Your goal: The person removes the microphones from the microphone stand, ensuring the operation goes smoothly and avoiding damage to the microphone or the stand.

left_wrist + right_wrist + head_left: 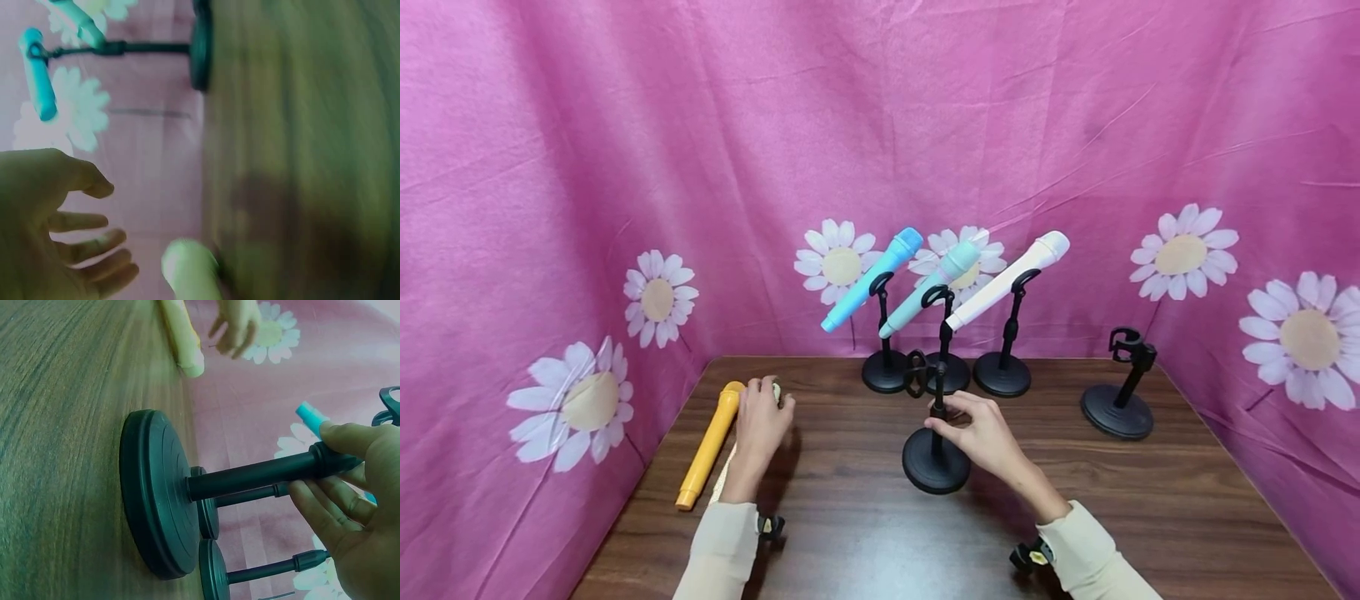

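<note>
My right hand [988, 437] holds a black microphone stand [936, 462] by its pole, thumb on one side and fingers on the other. The stand's round base [159, 494] is low over the wood, and its clip [916, 373] carries no microphone. My left hand [762, 421] hovers over a pale yellow microphone [187, 269] at the table's left side, mostly hidden under the hand in the head view. Its fingers [94, 247] are loosely bent with nothing between them. An orange-yellow microphone [709, 450] lies just left of that hand.
Behind stand three black stands bearing a blue microphone [872, 279], a mint microphone [928, 289] and a white microphone [1009, 279]. Another stand [1117, 410] with a bare clip is at the right. A pink flowered cloth [880, 108] surrounds the wooden table [850, 533].
</note>
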`<state>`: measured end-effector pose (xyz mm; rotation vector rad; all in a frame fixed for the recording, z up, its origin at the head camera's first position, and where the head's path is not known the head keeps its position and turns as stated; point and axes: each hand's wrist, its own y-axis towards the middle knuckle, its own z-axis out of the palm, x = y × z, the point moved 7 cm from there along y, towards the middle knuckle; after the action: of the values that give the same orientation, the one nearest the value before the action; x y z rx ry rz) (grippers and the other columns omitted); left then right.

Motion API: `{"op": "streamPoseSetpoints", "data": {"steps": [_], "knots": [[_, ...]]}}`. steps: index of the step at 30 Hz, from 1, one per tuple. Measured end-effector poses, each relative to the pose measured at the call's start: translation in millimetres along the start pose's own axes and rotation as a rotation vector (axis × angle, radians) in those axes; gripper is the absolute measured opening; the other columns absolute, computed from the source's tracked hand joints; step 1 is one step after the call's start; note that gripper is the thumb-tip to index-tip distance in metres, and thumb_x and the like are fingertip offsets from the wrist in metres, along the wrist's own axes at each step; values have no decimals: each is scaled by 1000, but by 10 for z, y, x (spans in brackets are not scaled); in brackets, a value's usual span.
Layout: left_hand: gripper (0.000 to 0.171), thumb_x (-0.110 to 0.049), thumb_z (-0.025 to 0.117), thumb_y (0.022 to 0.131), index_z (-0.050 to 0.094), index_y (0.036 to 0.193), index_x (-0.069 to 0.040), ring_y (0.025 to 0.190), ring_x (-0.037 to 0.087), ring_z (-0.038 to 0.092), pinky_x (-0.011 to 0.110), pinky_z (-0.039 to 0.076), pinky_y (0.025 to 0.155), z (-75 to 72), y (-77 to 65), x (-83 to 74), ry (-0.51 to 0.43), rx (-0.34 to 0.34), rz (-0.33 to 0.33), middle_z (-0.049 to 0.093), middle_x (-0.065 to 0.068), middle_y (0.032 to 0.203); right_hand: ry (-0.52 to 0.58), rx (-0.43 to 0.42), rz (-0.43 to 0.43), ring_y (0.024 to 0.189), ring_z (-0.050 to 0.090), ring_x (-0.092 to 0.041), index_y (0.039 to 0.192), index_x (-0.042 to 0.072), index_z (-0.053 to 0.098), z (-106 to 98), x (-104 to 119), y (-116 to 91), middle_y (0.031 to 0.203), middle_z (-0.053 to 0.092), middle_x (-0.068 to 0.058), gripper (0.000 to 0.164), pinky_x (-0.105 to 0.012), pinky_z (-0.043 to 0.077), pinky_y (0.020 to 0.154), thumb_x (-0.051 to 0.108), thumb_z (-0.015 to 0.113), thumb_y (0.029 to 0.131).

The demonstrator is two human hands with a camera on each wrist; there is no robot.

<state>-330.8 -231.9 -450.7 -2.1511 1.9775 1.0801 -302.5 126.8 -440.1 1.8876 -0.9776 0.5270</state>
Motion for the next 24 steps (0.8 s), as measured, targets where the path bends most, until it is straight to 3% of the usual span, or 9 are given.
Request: {"op": "streamPoseSetpoints", "data": {"steps": [3,8,14,19,24], "knots": [[39,-10,69,95,66,130,6,118,49,61,60,51,101,23,3,-221,-93,12,57,65,29,123,2,6,43,82,75,-4,103,15,80,11,-15,-1,96,79,1,18,-22,63,71,14,89,87],[30,-4,70,94,70,123,3,105,36,70,51,57,95,47,-36,-680,-269,51,184,72,19,111,-2,18,144,80,75,-5,104,15,77,10,-45,-2,91,78,2,22,-24,63,72,19,91,86],[24,-4,71,98,74,122,-4,98,23,72,35,56,82,50,-92,-1175,-453,140,264,75,9,107,-10,21,224,81,76,-10,105,15,73,-3,-83,-21,94,79,-1,28,-24,62,74,22,92,85],[23,-9,69,103,73,126,-9,103,19,71,24,54,83,86,-115,-1441,-627,246,267,75,7,111,-7,30,240,82,77,-12,105,15,73,0,-99,-24,96,80,-2,29,-24,62,75,26,92,86],[33,-16,61,110,64,141,-7,126,26,67,32,58,101,162,-174,-1667,-866,418,242,70,12,135,4,36,241,83,77,-11,104,15,74,-9,-95,-27,96,80,-2,28,-23,62,75,25,91,86]]}}
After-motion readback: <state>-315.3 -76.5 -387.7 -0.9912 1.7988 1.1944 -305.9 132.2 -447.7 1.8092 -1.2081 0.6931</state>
